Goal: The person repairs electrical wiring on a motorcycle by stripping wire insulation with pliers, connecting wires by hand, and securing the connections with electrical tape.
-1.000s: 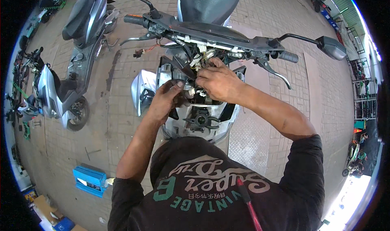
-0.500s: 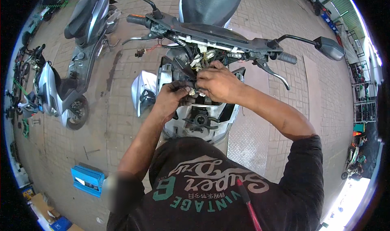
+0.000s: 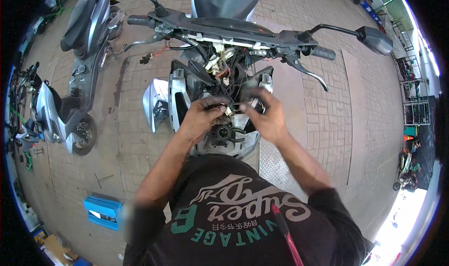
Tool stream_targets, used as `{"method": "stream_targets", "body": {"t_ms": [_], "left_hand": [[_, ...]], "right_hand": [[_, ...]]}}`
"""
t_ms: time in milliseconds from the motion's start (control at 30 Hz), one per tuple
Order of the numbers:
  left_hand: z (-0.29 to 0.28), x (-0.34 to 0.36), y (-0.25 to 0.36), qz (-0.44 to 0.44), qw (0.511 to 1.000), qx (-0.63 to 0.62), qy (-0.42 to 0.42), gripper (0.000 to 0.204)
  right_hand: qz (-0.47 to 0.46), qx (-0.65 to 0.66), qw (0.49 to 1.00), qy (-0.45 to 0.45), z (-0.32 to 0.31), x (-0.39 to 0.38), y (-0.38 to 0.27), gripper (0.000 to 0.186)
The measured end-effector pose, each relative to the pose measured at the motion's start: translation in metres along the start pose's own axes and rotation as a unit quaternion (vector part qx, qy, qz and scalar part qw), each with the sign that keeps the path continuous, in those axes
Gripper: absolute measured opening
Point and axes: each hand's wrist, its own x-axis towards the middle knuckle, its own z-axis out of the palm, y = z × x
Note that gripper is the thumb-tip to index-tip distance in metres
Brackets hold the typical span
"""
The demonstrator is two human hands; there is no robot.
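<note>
My left hand (image 3: 202, 118) is closed around a small white wire connector (image 3: 228, 111), pinched between thumb and fingers above the scooter's opened front. My right hand (image 3: 267, 118) is just to the right of it, its thumb apart from the curled fingers; motion blurs the fingertips, and nothing shows in them. Beyond both hands, a bundle of loose wires and white connectors (image 3: 213, 65) hangs below the handlebar (image 3: 234, 31). Another pale connector (image 3: 226, 81) dangles among dark wires. Under my hands lies the scooter's bare front body (image 3: 220, 147), partly hidden by them.
A brake lever (image 3: 312, 75) and mirror (image 3: 375, 40) jut out at the right. A silver body panel (image 3: 155, 104) stands left of the front. Another scooter (image 3: 75, 97) is farther left. A blue box (image 3: 103, 212) sits on the paved floor, and a metal plate (image 3: 276, 165) lies right.
My right hand has drawn back from the wires, moving right and nearer, its fingers parting. My left hand stays on the connector. The view has shifted, so the scooter appears slightly farther left.
</note>
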Motion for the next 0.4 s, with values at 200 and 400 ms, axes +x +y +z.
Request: {"method": "stream_targets", "body": {"t_ms": [200,400], "left_hand": [[0.015,0.002,-0.03,0.046,0.997,0.053,-0.02,0.012],[0.035,0.001,-0.028,0.189,0.938,0.289,0.024,0.018]], "right_hand": [[0.207,0.271,0.939,0.048,0.019,-0.045,0.015,0.021],[0.182,0.299,0.93,0.109,0.026,-0.051,0.031,0.013]]}}
